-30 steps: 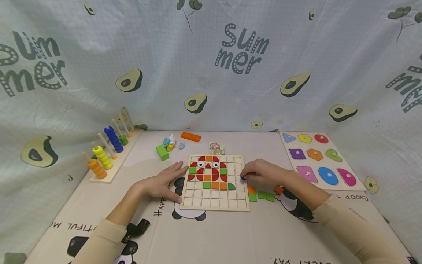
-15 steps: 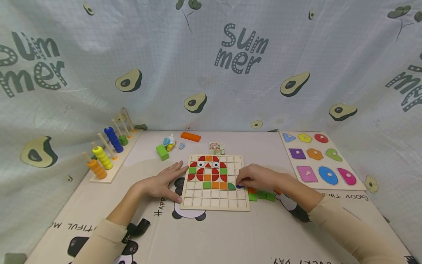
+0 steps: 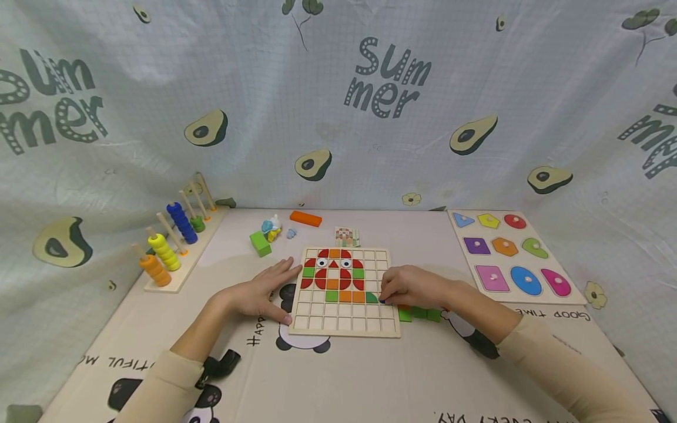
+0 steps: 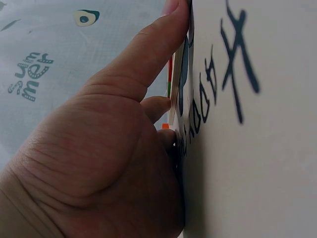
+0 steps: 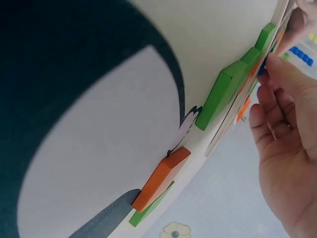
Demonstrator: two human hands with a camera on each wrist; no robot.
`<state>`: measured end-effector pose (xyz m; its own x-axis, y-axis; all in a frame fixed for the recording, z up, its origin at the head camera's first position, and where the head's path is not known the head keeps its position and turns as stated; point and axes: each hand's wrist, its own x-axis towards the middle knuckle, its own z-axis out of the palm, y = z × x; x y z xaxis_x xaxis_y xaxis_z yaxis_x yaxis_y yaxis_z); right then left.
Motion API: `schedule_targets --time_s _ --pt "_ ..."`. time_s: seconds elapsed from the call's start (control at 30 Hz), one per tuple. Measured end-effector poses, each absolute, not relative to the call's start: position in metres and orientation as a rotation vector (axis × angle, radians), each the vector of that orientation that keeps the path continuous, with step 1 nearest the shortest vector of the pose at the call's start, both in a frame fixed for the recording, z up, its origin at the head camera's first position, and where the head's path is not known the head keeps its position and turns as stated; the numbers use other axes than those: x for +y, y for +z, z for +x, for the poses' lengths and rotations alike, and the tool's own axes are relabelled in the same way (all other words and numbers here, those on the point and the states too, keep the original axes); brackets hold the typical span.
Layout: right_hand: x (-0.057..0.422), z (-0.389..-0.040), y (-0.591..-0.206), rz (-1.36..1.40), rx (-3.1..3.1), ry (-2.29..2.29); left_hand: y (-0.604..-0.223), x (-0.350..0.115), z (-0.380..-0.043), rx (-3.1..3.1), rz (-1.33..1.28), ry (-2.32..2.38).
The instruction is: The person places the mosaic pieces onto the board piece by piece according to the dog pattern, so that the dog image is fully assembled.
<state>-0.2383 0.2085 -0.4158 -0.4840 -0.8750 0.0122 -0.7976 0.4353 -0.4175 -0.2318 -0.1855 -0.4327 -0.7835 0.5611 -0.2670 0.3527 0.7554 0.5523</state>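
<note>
A pale wooden grid board (image 3: 322, 324) lies on the table in the head view, with red, orange and green tiles forming an owl-like face and a row below. My left hand (image 3: 259, 295) rests at its left edge, thumb and fingers spread and fairly straight. Over the board's right side, my right hand (image 3: 415, 286) pinches a small blue tile (image 5: 262, 67) between thumb and fingers. That tile is mostly hidden in the head view. It is low over the grid, just right of a dark green quarter-round tile (image 3: 372, 298); whether it touches the board I cannot tell.
Loose green tiles (image 3: 426, 315) lie right of the board, near an orange tile (image 5: 161, 181). Behind it are a picture card (image 3: 347, 237), an orange block (image 3: 305, 218), a green block (image 3: 261, 243) and a small figurine (image 3: 272, 228). A peg stacker (image 3: 174, 276) and shape puzzle (image 3: 460, 235) flank them.
My right hand has moved slightly left and toward me, bringing the blue tile from the board's right edge to beside the dark green tile. My left hand has stayed in place.
</note>
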Motion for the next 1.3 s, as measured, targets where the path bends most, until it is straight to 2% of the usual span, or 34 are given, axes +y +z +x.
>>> schedule_targets --time_s 0.2,0.53,0.73,1.03,1.3 --pt "0.208 -0.238 -0.416 -1.499 2.498 -0.538 -0.434 -0.186 -0.232 2.538 0.698 0.675" --pt "0.219 -0.240 -0.407 -1.312 2.519 -0.738 -0.434 -0.186 -0.233 2.534 0.695 0.679" --pt "0.250 -0.241 -0.392 -1.252 2.618 -0.787 -0.434 -0.187 -0.234 2.537 0.704 0.670" --pt "0.308 -0.235 -0.388 -0.926 2.648 -0.692 -0.434 -0.186 -0.233 2.543 0.707 0.670" --pt "0.327 -0.238 -0.405 -0.934 2.578 -0.666 -0.434 -0.186 -0.233 2.542 0.716 0.665"
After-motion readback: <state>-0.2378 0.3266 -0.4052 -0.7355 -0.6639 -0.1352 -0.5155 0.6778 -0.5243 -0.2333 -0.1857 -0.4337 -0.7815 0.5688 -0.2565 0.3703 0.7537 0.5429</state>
